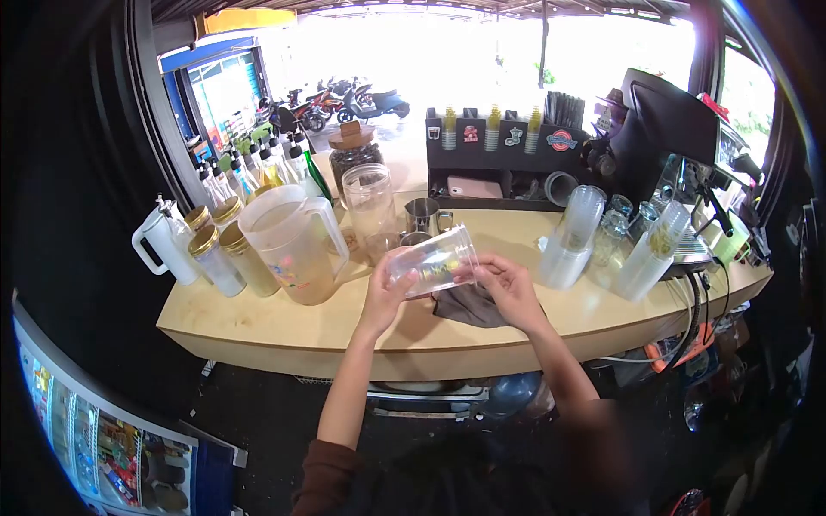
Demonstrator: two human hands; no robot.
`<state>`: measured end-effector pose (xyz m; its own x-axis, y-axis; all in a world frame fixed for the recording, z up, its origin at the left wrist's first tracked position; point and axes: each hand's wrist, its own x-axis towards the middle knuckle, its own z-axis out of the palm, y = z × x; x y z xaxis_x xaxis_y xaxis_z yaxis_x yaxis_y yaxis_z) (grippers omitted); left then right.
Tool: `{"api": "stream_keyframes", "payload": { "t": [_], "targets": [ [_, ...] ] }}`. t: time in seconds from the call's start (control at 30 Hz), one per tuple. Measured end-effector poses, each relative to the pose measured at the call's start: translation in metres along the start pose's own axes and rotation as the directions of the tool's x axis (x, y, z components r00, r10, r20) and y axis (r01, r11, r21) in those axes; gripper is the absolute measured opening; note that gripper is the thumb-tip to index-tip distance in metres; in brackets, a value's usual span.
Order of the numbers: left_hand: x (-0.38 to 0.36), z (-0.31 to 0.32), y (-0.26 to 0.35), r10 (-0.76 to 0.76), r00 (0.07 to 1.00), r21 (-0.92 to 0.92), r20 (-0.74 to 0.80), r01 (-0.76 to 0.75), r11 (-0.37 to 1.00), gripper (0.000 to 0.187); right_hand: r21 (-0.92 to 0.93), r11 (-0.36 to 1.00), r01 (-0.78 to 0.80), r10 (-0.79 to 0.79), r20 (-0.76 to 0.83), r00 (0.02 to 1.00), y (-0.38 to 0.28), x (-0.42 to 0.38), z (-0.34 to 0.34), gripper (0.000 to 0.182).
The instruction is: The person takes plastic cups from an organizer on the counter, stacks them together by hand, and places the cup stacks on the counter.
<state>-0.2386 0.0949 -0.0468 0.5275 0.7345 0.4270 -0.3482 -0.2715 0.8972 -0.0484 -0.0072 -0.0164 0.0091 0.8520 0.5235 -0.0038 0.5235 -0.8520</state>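
Between my two hands a clear plastic cup (433, 262) with yellow-green print is held on its side above the counter. My left hand (389, 291) grips its base end, thumb along the near wall. At the rim end on the right, my right hand (506, 288) has its fingers closed against the cup. Below lies a crumpled dark grey cloth (471, 308), partly hidden by the hands and cup. Just behind the cup stand a metal milk jug (422, 217) and a tall clear container (370, 202).
A large frosted pitcher (288, 245) and gold-lidded jars (215, 260) stand on the left. Stacks of clear cups (575, 236) stand on the right, near a coffee machine (684, 193). At the back is a black organizer (508, 163) with cups and a phone (474, 187).
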Motion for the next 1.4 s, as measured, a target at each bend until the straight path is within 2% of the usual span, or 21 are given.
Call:
{"api": "stream_keyframes", "payload": {
  "t": [0.03,0.07,0.1,0.13,0.17,0.2,0.23,0.3,0.4,0.43,0.5,0.53,0.6,0.73,0.8,0.93,1.0,1.1,1.4],
  "targets": [
    [-0.001,-0.003,0.000,-0.038,0.999,-0.081,-0.011,0.037,0.996,0.048,0.000,1.000,-0.001,0.001,0.004,1.000,0.001,-0.002,0.000,0.025],
    [-0.001,-0.005,0.000,-0.075,0.997,-0.162,-0.018,0.071,0.984,0.050,-0.130,0.991,0.037,-0.029,0.058,0.998,0.001,-0.005,-0.002,0.025],
    [-0.003,-0.008,-0.001,-0.072,0.997,-0.162,-0.023,0.067,0.984,0.050,-0.256,0.963,0.083,-0.054,0.117,0.992,0.002,-0.006,-0.005,0.025],
    [-0.005,-0.011,-0.001,0.000,1.000,-0.070,-0.015,-0.001,0.998,0.053,-0.255,0.963,0.086,-0.056,0.122,0.991,0.002,-0.008,-0.006,0.025],
    [-0.008,-0.013,-0.002,0.071,0.998,0.022,-0.001,-0.071,0.997,0.057,-0.217,0.972,0.093,-0.064,0.139,0.988,0.002,-0.010,-0.008,0.025],
    [-0.010,-0.012,0.000,0.075,0.997,0.022,-0.004,-0.075,0.997,0.057,-0.178,0.979,0.099,-0.072,0.155,0.985,0.002,-0.009,-0.009,0.024],
    [-0.013,-0.009,0.003,0.135,0.989,0.038,0.067,-0.137,0.990,0.063,-0.179,0.979,0.102,-0.073,0.158,0.985,0.003,-0.008,-0.010,0.024],
    [-0.015,-0.007,0.002,0.219,0.957,0.082,0.189,-0.237,0.968,0.075,0.165,0.964,-0.208,0.217,-0.040,0.975,0.005,-0.006,-0.010,0.025],
    [-0.019,-0.003,0.000,0.223,0.962,0.100,0.160,-0.240,0.966,0.072,0.202,0.946,-0.253,0.257,0.004,0.966,0.001,-0.005,-0.013,0.026],
    [-0.019,-0.003,0.000,0.222,0.962,0.099,0.161,-0.239,0.966,0.072,0.202,0.946,-0.253,0.258,0.003,0.966,-0.001,-0.007,-0.012,0.026],
    [-0.019,-0.004,-0.003,0.129,0.990,-0.052,0.064,-0.126,0.991,0.071,0.044,0.991,-0.123,0.118,0.090,0.989,-0.002,-0.012,-0.010,0.027],
    [-0.019,-0.005,-0.004,0.129,0.990,-0.053,0.062,-0.126,0.991,0.071,0.044,0.991,-0.123,0.119,0.091,0.989,-0.001,-0.014,-0.010,0.027],
    [-0.020,-0.006,-0.005,0.151,0.987,-0.073,0.061,-0.146,0.987,0.072,-0.071,0.997,-0.015,0.027,0.159,0.987,0.002,-0.018,-0.012,0.025],
    [-0.021,-0.004,-0.006,0.170,0.978,0.008,0.119,-0.173,0.985,0.073,0.005,0.996,-0.092,0.091,0.132,0.987,-0.003,-0.020,-0.013,0.025],
    [-0.021,-0.002,-0.008,0.246,0.950,0.066,0.195,-0.263,0.963,0.073,0.127,0.959,-0.253,0.251,0.035,0.967,-0.007,-0.016,-0.010,0.025],
    [-0.022,0.003,-0.011,0.185,0.976,-0.045,0.113,-0.181,0.983,0.074,0.143,0.968,-0.206,0.202,0.042,0.978,-0.005,-0.018,-0.011,0.027],
    [-0.021,0.002,-0.013,0.149,0.984,-0.117,0.098,-0.137,0.984,0.075,0.026,0.990,-0.141,0.139,0.047,0.989,-0.001,-0.021,-0.011,0.030],
    [-0.022,0.003,-0.011,0.154,0.981,-0.079,0.118,-0.145,0.986,0.074,0.095,0.981,-0.169,0.165,0.052,0.985,0.003,-0.023,-0.013,0.032],
    [-0.019,0.007,-0.009,0.172,0.978,-0.048,0.116,-0.168,0.985,0.076,0.117,0.977,-0.179,0.175,0.049,0.983,0.000,-0.022,-0.014,0.031]
  ]
}}
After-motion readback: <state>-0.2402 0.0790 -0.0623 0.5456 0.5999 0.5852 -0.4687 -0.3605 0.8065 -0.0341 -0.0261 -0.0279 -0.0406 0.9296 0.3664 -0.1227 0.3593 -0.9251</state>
